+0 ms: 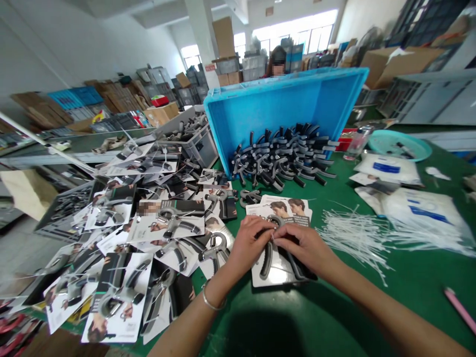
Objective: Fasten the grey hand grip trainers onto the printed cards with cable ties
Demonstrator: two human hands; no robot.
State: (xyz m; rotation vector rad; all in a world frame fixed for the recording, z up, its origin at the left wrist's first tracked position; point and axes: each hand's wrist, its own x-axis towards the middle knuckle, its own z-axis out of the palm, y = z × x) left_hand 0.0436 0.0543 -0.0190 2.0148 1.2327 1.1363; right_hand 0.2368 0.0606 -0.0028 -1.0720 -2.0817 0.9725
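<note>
A grey-and-black hand grip strengthener (266,260) lies on a printed backing card (277,277) in front of me. My left hand (251,241) and my right hand (305,244) meet over its upper part, near the spring. Both hands are closed, fingertips pinched together around a thin white zip tie (273,236), mostly hidden by the fingers. Under the top edge of this card are more printed cards (288,204). To the right of my right hand a loose heap of white zip ties (353,238) spreads over the green table (334,317).
A blue crate (267,106) tipped on its side spills loose hand grips (282,156). Carded hand grips (122,297) pile up on the left, by a grey crate (199,144). Plastic bags (420,210), a turquoise basin (420,144) and a pink pen-like object (461,310) lie right.
</note>
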